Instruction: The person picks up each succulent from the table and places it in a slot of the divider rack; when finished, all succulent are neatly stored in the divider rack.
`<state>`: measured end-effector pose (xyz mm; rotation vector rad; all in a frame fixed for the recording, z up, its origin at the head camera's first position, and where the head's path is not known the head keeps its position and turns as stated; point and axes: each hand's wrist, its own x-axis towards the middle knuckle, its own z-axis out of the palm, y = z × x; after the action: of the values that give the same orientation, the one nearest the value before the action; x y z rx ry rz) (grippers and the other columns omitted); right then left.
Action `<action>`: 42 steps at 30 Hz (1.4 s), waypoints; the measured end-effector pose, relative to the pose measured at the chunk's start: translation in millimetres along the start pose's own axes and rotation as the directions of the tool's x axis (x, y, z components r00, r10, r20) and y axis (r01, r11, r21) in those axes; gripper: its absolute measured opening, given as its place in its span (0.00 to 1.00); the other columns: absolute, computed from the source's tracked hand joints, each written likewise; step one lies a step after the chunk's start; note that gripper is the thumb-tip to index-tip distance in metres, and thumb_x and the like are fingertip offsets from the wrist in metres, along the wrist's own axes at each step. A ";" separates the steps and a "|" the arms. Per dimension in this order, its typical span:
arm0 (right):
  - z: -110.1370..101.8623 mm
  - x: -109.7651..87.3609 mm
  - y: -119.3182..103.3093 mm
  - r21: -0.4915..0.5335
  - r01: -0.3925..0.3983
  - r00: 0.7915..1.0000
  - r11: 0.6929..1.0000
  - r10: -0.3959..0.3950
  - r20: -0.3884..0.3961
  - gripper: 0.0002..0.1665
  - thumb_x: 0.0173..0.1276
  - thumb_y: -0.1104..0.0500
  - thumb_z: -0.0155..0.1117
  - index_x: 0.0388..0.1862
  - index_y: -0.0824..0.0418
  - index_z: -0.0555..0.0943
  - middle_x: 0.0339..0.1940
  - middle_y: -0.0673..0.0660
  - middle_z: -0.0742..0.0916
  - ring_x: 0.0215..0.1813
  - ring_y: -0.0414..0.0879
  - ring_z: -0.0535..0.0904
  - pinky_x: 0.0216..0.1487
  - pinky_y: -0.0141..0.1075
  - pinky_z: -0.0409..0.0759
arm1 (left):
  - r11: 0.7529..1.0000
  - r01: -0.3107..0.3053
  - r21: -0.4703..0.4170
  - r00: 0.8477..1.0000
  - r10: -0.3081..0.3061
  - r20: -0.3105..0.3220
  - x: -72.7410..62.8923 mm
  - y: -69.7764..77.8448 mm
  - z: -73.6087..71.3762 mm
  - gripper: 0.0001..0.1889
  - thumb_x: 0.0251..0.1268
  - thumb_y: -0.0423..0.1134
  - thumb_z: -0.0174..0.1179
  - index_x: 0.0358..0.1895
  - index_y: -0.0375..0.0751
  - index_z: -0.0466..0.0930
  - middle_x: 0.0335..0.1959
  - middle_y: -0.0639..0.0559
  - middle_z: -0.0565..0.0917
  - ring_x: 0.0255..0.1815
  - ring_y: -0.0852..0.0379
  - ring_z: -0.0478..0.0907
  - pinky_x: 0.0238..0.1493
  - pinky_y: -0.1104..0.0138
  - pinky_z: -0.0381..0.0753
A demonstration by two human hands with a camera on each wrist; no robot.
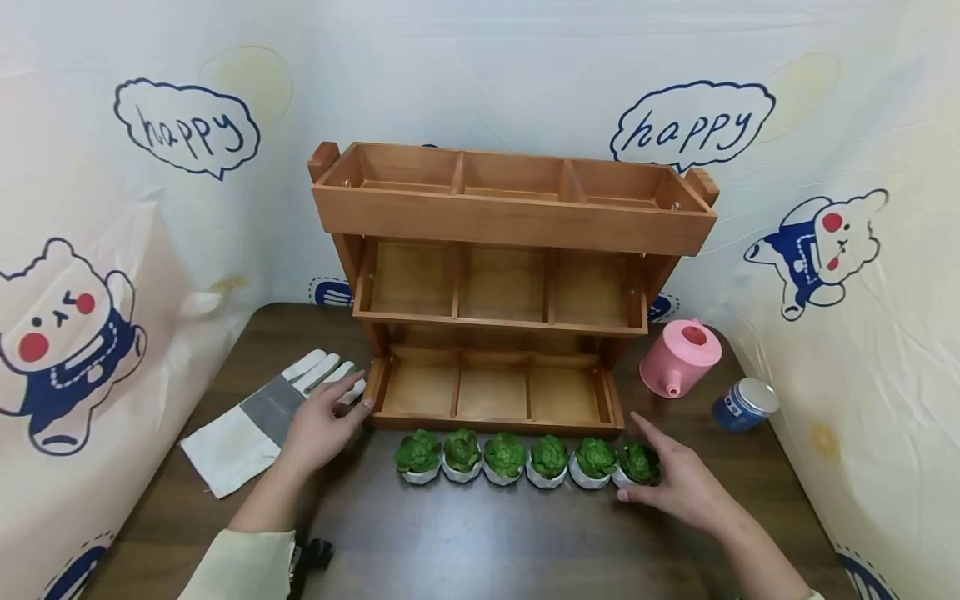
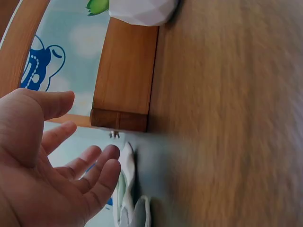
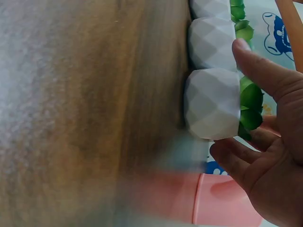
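Observation:
Several small succulents in white faceted pots (image 1: 505,475) stand in a row before the wooden shelf. At the right end of the row, my right hand (image 1: 678,479) is around the last potted succulent (image 3: 213,104), thumb and fingers spread on either side of it. The right wrist view shows the thumb by the neighbouring pot (image 3: 213,42) and the fingertips close to the end pot's other side. My left hand (image 1: 322,425) is held palm inward with loose fingers, holding nothing, near the left end of the three-tier wooden shelf (image 1: 517,215) and over the glove.
Left of the shelf lies a white and grey glove (image 1: 247,437). A pink watering can (image 1: 678,358) and a blue jar with a silver lid (image 1: 745,405) stand to the right. Each shelf tier has three compartments. A printed cloth (image 1: 480,75) hangs behind and at both sides.

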<state>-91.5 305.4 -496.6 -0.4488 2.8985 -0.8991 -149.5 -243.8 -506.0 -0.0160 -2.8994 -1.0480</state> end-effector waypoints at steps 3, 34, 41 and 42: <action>2.2 0.7 1.7 0.003 -0.013 1.000 1.000 0.012 0.015 0.65 0.48 0.45 0.89 0.80 0.60 0.64 0.65 0.64 0.83 0.64 0.61 0.80 0.63 0.60 0.77 | 0.999 -0.007 -0.040 1.000 0.008 0.008 4.3 -0.1 3.6 0.32 0.75 0.56 0.62 0.75 0.46 0.73 0.65 0.34 0.78 0.49 0.42 0.83 0.48 0.46 0.81; -1.8 -0.7 8.3 -0.045 -0.069 0.997 0.997 0.068 -0.032 0.46 0.46 0.41 0.89 0.61 0.58 0.81 0.51 0.55 0.89 0.49 0.49 0.85 0.53 0.54 0.83 | 0.983 0.083 -0.162 0.978 -0.050 0.201 22.9 -13.9 16.1 0.37 0.72 0.47 0.68 0.80 0.49 0.64 0.75 0.32 0.66 0.71 0.32 0.67 0.71 0.38 0.64; -12.5 0.6 2.7 -0.052 -0.047 0.997 0.998 0.043 -0.063 0.44 0.48 0.42 0.88 0.61 0.60 0.82 0.50 0.54 0.89 0.49 0.48 0.85 0.51 0.51 0.84 | 0.982 0.074 -0.172 0.976 -0.036 0.217 24.8 -15.0 12.8 0.38 0.70 0.50 0.68 0.80 0.49 0.64 0.74 0.31 0.66 0.71 0.31 0.67 0.71 0.37 0.63; -14.0 0.9 1.9 -0.045 -0.042 0.997 0.998 0.039 -0.065 0.45 0.48 0.41 0.88 0.61 0.61 0.82 0.50 0.54 0.89 0.49 0.48 0.85 0.51 0.52 0.84 | 0.982 0.072 -0.177 0.976 -0.033 0.214 24.8 -14.8 12.5 0.38 0.70 0.50 0.69 0.80 0.49 0.64 0.74 0.31 0.66 0.71 0.31 0.67 0.71 0.37 0.63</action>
<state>-95.0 314.3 -486.1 -0.3692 2.9804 -0.8570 -175.3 -247.5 -523.6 -0.0618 -2.9889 -1.4020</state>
